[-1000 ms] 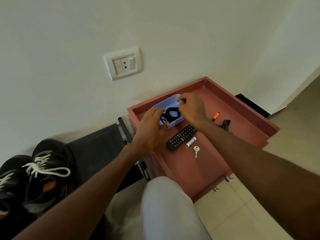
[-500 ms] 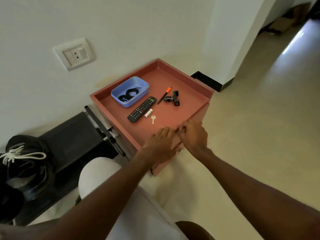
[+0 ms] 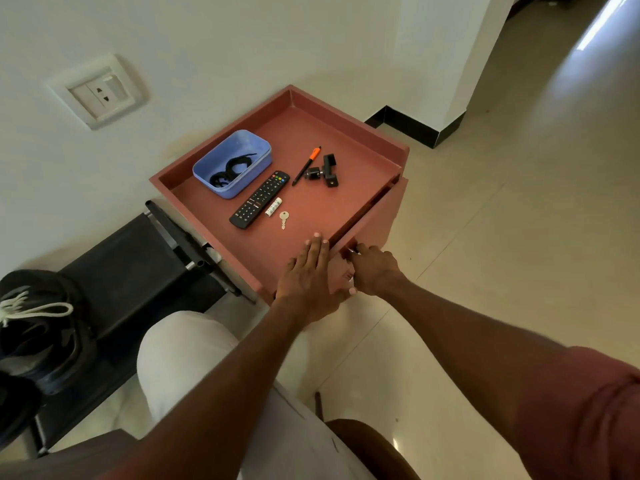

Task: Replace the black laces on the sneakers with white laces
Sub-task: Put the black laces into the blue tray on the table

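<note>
Coiled black flat laces (image 3: 230, 170) are lying loose in a shallow blue plastic tub (image 3: 257, 167), left of the frame's centre in its upper half. The tub is sitting at the back left of a reddish-brown rimmed bench top (image 3: 311, 209), close to the wall. One lace end is trailing up towards the tub's far side. At the left edge of the frame, a black sneaker (image 3: 38, 327) is standing on a dark seat, and thick white rope laces (image 3: 24, 308) are showing on its top.

Laces (image 3: 232, 169) in tub (image 3: 207, 174), left of remote (image 3: 259, 199).
</note>
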### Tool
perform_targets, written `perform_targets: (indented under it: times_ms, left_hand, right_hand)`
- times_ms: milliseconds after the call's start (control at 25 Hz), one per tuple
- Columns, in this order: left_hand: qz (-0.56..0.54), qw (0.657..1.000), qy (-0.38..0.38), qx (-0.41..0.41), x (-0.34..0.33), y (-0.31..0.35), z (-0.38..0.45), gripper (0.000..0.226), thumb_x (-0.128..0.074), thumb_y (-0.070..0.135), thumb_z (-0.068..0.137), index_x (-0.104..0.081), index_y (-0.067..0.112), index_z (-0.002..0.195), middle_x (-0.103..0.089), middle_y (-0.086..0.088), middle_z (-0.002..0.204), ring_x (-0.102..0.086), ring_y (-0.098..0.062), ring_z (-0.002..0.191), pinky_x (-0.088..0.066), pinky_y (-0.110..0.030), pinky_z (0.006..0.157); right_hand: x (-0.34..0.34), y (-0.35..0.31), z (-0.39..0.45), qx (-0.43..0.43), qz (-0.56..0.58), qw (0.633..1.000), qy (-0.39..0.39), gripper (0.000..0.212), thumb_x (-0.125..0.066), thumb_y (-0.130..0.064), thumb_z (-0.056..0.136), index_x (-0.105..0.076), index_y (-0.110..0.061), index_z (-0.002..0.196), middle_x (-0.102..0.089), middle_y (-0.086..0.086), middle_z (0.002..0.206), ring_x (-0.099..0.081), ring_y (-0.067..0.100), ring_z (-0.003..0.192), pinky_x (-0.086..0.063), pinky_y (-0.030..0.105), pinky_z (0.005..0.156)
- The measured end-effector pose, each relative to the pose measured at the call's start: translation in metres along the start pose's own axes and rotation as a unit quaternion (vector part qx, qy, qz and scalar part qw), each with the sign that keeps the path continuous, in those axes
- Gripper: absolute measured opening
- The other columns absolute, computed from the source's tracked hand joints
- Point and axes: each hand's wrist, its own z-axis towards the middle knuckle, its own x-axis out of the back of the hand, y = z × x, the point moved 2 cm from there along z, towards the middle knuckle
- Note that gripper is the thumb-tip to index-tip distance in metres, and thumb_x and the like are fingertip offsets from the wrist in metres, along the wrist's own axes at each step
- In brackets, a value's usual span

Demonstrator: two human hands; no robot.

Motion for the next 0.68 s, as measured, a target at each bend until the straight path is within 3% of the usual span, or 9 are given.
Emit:
perform_targets:
  times_ms: [160, 200, 280, 360, 440, 520, 680]
  left_hand:
    - [-0.039, 0.999, -0.016, 0.003, 0.01, 0.0, -0.002, 0.109, -0.026, 0.085, 0.091, 0.017, 0.015, 0.162, 0.026, -0.007, 0.168, 0.017, -0.026, 0.157, -0.004, -0.048, 0.126]
    - [-0.046, 0.999, -0.018, 0.006, 0.012, 0.002, -0.003, 0.108, -0.024, 0.084, 0.091, 0.015, 0.014, 0.163, 0.025, -0.008, 0.169, 0.016, -0.027, 0.158, -0.005, -0.049, 0.126]
    - [-0.04, 0.999, -0.023, 0.0, 0.011, 0.011, -0.009, 0.105, -0.022, 0.083, 0.092, 0.008, 0.012, 0.164, 0.021, -0.012, 0.17, 0.013, -0.03, 0.158, -0.008, -0.051, 0.127]
    - [-0.018, 0.997, -0.055, -0.041, 0.002, 0.032, -0.019, 0.102, -0.021, 0.081, 0.094, 0.006, 0.012, 0.164, 0.018, -0.013, 0.17, 0.011, -0.03, 0.158, -0.008, -0.053, 0.127]
    - [-0.011, 0.992, -0.105, -0.073, -0.011, 0.052, -0.029, 0.103, -0.022, 0.083, 0.092, 0.008, 0.014, 0.164, 0.015, -0.012, 0.171, 0.011, -0.03, 0.158, -0.005, -0.056, 0.125]
    - [-0.013, 0.988, -0.133, -0.071, -0.017, 0.06, -0.03, 0.11, -0.026, 0.086, 0.089, 0.009, 0.014, 0.164, 0.013, -0.012, 0.172, 0.01, -0.031, 0.159, -0.005, -0.057, 0.125]
    - [0.025, 0.983, -0.144, -0.112, -0.012, 0.063, -0.033, 0.1, -0.032, 0.078, 0.095, 0.001, 0.014, 0.164, 0.011, -0.009, 0.172, 0.012, -0.029, 0.159, -0.005, -0.059, 0.125]
  right_hand:
    - [-0.007, 0.02, -0.038, -0.004, 0.005, 0.999, -0.033, 0.065, -0.066, -0.023, 0.096, -0.042, -0.027, 0.156, -0.045, 0.006, 0.151, -0.051, 0.03, 0.129, -0.049, 0.045, 0.104]
    - [-0.007, 0.026, -0.051, -0.012, 0.024, 1.0, -0.012, 0.063, -0.065, -0.018, 0.095, -0.045, -0.024, 0.154, -0.047, 0.007, 0.148, -0.052, 0.031, 0.127, -0.049, 0.046, 0.103]
    - [-0.003, 0.034, -0.075, -0.034, 0.059, 0.992, 0.11, 0.054, -0.064, -0.011, 0.091, -0.052, -0.016, 0.144, -0.052, 0.009, 0.141, -0.055, 0.032, 0.123, -0.049, 0.045, 0.101]
    - [-0.004, 0.041, -0.09, -0.016, 0.036, 0.981, 0.189, 0.063, -0.07, -0.01, 0.086, -0.049, -0.013, 0.145, -0.047, 0.009, 0.15, -0.048, 0.032, 0.136, -0.045, 0.045, 0.11]
    - [-0.008, 0.044, -0.098, 0.038, -0.008, 0.986, 0.164, 0.086, -0.074, -0.01, 0.082, -0.034, -0.017, 0.158, -0.032, 0.007, 0.166, -0.031, 0.031, 0.152, -0.033, 0.051, 0.121]
    - [-0.01, 0.045, -0.101, 0.046, -0.032, 0.99, 0.128, 0.093, -0.073, -0.011, 0.083, -0.027, -0.02, 0.163, -0.025, 0.005, 0.171, -0.023, 0.029, 0.157, -0.023, 0.054, 0.126]
    - [0.003, 0.046, -0.107, 0.045, -0.078, 0.986, 0.142, 0.062, -0.069, -0.019, 0.09, -0.048, -0.02, 0.148, -0.053, 0.004, 0.148, -0.047, 0.028, 0.137, -0.026, 0.052, 0.123]
